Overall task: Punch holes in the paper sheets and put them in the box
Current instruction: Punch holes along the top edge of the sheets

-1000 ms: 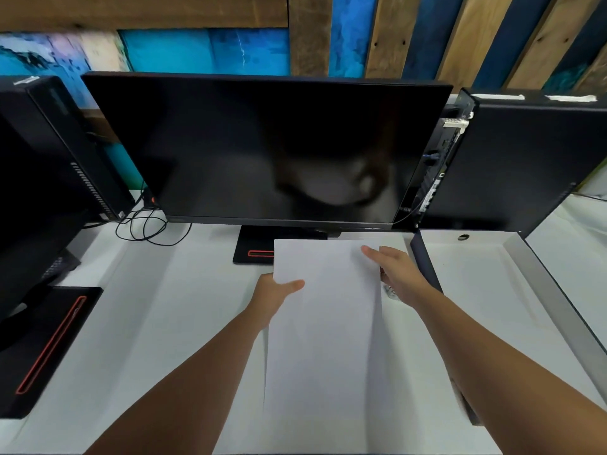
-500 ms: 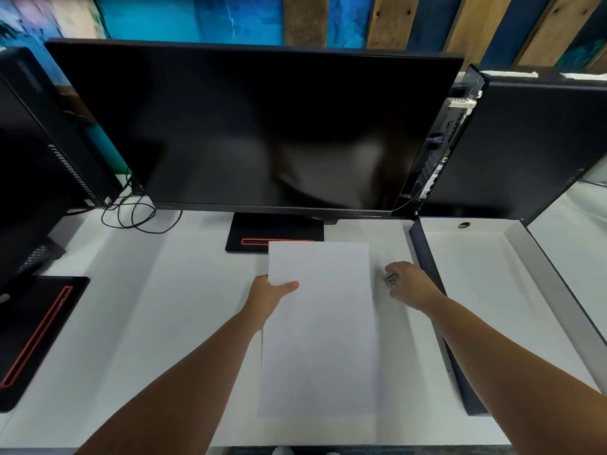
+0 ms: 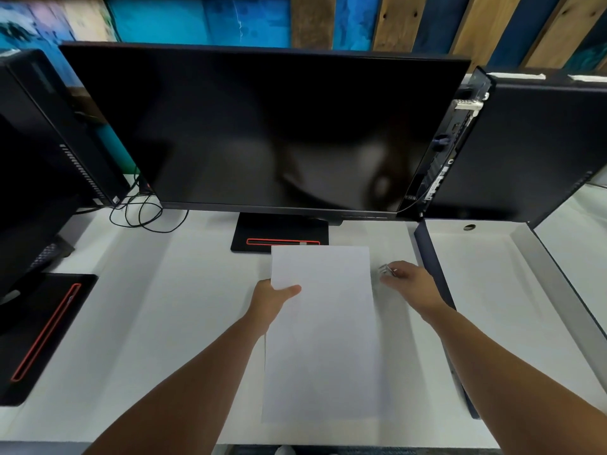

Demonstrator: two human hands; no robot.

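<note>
A white paper sheet (image 3: pixel 323 333) lies lengthwise on the white desk in front of me. My left hand (image 3: pixel 271 298) pinches its left edge near the top, thumb on the sheet. My right hand (image 3: pixel 409 279) rests just right of the sheet, closed on a small silvery metal hole punch (image 3: pixel 386 270) that pokes out from the fingers. The open white box (image 3: pixel 525 257) with a dark outer wall stands to the right, its inside bare, with my right forearm crossing its near-left wall.
A large black monitor (image 3: pixel 262 126) on a black stand (image 3: pixel 279 238) fills the back of the desk. Black computer cases stand at the left (image 3: pixel 39 142) and right (image 3: pixel 542 149). Loose cables (image 3: pixel 141 211) lie at the back left. Another black stand base (image 3: pixel 42 330) sits at the left edge.
My right hand left the sheet's top right corner, moved right and closed on the small metal punch. My left hand keeps its hold on the sheet.
</note>
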